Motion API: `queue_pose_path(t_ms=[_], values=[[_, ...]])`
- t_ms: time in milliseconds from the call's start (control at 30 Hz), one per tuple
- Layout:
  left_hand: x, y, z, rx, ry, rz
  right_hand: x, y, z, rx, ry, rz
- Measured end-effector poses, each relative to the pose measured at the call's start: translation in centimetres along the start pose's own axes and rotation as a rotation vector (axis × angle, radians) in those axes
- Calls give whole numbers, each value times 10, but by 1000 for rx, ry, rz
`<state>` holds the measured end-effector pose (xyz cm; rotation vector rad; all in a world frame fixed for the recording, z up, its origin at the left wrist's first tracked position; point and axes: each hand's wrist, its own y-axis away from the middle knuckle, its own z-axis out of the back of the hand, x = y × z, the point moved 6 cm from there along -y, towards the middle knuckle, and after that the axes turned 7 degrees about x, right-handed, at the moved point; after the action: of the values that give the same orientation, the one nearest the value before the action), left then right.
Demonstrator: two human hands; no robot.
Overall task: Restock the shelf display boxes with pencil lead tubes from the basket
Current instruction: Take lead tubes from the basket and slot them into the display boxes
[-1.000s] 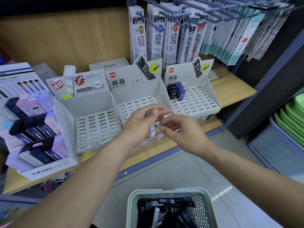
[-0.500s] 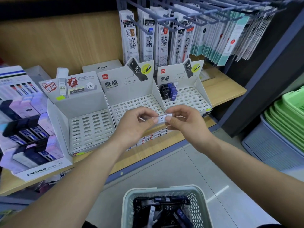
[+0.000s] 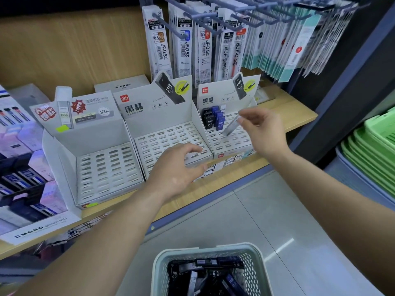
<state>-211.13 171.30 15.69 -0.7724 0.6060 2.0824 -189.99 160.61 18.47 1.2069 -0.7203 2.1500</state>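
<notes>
Head view showed two bare arms reaching toward a wooden shelf [image 3: 241,175]. Right hand [image 3: 264,132] pinched a lead tube [image 3: 232,126] between thumb and fingertips; the tube was tilted and motion-blurred, its lower end just above the slotted floor of the right display box [image 3: 233,144]. That box had a small cluster of black and blue tubes [image 3: 213,119] standing in its back left corner. Left hand [image 3: 177,170] hung over the front edge of the middle display box [image 3: 162,138], fingers loosely curved, grasping nothing. Left display box [image 3: 106,167] sat beside it, slots showing. Basket [image 3: 159,272] was at the bottom of the frame, below the hands and well apart from them, with loose tubes [image 3: 205,274] marked HB 0.7 piled inside. Hanging refill packs [image 3: 184,45] hung on hooks behind the boxes. Display of mechanical pencils [image 3: 32,184] stood at the far left of the shelf. Stack of green baskets [image 3: 373,152] was on the right, by the floor.
</notes>
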Motion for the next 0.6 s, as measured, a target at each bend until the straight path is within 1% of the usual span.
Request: queue_pose_path(t_ms=[133,200,467,600], values=[[7,-5,-5,33,-125,18,-2,-40,4,-50,188,68],[10,-6,-7,55,-164,33,-5,-54,-2,-46,233,86],[19,-8,-8,74,-168,55,-22,-69,-13,10,324,104],[21,-8,-8,73,-154,55,-13,-72,-23,112,473,239]])
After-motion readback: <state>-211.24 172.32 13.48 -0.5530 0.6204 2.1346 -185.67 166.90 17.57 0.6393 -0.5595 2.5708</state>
